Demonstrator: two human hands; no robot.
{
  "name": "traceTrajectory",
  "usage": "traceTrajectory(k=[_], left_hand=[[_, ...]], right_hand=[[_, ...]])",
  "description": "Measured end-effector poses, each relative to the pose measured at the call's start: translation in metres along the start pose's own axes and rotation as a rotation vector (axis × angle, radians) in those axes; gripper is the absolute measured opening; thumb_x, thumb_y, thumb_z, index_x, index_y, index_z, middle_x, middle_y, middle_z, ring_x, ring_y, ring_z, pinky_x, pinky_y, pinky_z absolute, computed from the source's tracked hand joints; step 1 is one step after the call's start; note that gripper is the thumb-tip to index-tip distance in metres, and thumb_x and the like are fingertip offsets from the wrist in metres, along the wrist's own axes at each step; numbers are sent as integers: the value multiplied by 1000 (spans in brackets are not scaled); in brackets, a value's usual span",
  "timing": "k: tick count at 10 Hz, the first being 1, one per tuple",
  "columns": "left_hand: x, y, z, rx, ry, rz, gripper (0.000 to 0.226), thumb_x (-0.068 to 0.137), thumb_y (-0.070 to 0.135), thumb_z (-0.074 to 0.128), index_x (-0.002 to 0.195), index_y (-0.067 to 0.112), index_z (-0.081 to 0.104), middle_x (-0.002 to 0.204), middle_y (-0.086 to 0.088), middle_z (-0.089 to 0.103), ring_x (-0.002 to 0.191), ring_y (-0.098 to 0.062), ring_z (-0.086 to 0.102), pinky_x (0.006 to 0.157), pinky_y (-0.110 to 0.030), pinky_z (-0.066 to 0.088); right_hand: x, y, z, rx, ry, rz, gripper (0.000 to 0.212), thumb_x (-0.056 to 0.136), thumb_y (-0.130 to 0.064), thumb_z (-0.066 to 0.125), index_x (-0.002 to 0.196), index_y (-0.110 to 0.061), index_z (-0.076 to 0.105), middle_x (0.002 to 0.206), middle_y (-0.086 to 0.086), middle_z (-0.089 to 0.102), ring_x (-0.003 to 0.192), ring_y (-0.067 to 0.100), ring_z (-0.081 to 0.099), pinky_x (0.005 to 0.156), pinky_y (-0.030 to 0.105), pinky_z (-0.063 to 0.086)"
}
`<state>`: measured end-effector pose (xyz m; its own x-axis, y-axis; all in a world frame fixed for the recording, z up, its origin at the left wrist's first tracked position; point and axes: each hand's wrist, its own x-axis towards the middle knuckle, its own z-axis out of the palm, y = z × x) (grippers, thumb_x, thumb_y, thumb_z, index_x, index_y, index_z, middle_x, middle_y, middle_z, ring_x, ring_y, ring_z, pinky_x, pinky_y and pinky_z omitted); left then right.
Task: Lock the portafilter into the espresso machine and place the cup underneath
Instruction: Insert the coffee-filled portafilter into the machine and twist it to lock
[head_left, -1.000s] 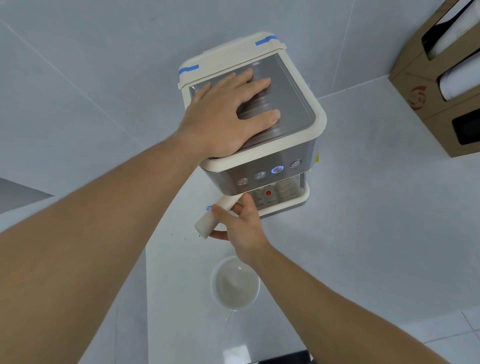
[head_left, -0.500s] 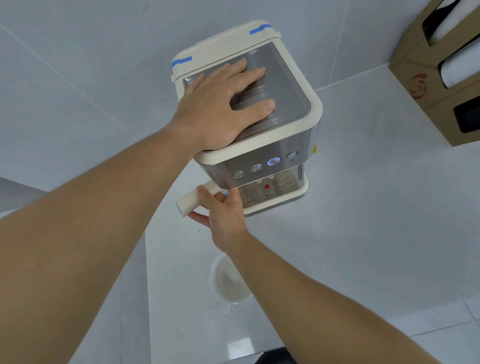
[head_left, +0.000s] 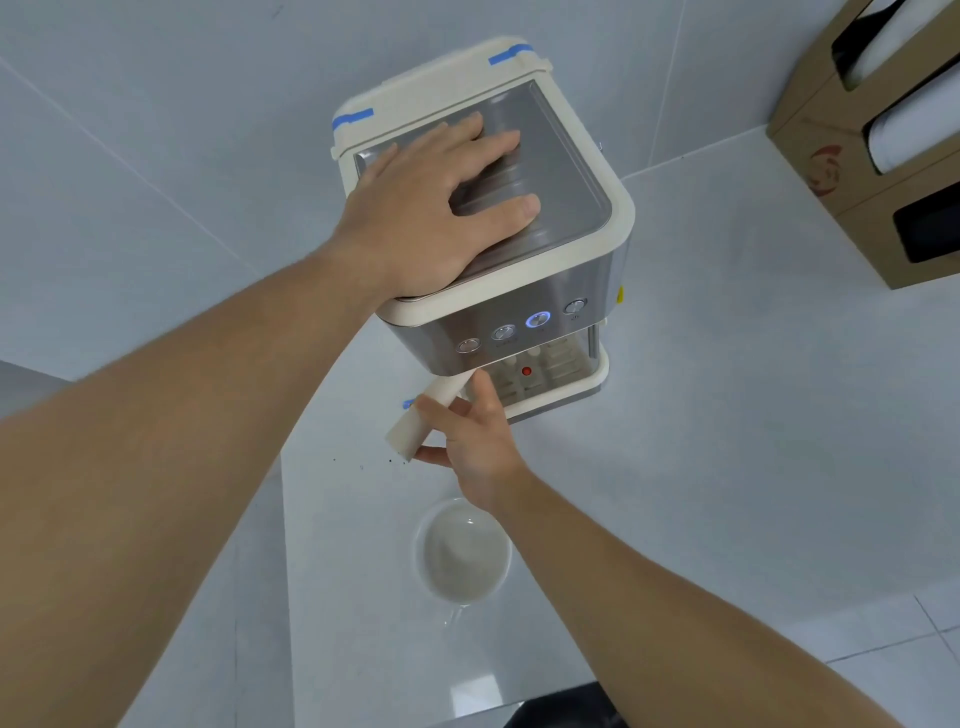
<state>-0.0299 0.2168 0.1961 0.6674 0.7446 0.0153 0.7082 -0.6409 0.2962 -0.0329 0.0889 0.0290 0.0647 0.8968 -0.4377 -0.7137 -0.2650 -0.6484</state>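
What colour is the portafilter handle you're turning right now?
Cream, matching the machine's trim. The portafilter handle shows best in the head view, in the right hand.

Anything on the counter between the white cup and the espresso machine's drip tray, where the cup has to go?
In the head view, the right hand on the portafilter handle hangs between cup and drip tray. The counter there shows only dark specks.

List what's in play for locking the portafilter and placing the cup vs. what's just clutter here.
In play:
- cream and steel espresso machine, left hand flat on its top
- cream portafilter handle, right hand gripping it
- white round cup on the counter, not under the machine

Lying about:
- brown cardboard dispenser box, at the far right
- dark specks on the white counter
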Motion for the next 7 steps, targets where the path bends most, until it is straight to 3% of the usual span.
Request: traceTrajectory(k=[1, 2, 4, 6, 7], left_hand=[[-1, 1, -1, -12, -1, 4, 77, 76, 79, 36, 146, 46, 37, 156, 9, 39, 146, -12, 31, 118, -51, 22], [-3, 2, -1, -22, 1, -10, 78, 76, 78, 37, 147, 46, 36, 161, 11, 32, 149, -10, 23, 121, -49, 15], [-4, 4, -3, -22, -3, -16, 80, 74, 78, 36, 147, 47, 35, 163, 11, 26, 151, -10, 19, 122, -48, 13], [-5, 5, -2, -15, -2, -13, 78, 76, 77, 37, 148, 46, 35, 163, 10, 26, 151, -9, 18, 122, -49, 13], [-4, 4, -2, -13, -4, -10, 79, 75, 78, 36, 147, 47, 36, 162, 12, 28, 150, -9, 21, 121, -49, 15]], right_hand=[[3, 0, 11, 48, -5, -15, 43, 90, -2, 65, 125, -7, 42, 90, 3, 64, 91, 16, 61, 77, 54, 61], [4, 2, 21, 101, 9, -9, 41, 90, -5, 66, 125, -14, 46, 87, -1, 64, 96, 19, 61, 79, 55, 61], [3, 7, 35, 213, 10, -8, 37, 93, -14, 66, 124, -23, 47, 93, 0, 60, 95, 22, 67, 79, 56, 60], [10, 6, 46, 248, 41, -44, 49, 91, -15, 68, 131, -32, 46, 117, 10, 57, 120, 32, 61, 78, 53, 61], [11, 7, 45, 246, 45, -57, 48, 90, -15, 68, 130, -32, 47, 115, 10, 57, 118, 31, 62, 76, 51, 62]])
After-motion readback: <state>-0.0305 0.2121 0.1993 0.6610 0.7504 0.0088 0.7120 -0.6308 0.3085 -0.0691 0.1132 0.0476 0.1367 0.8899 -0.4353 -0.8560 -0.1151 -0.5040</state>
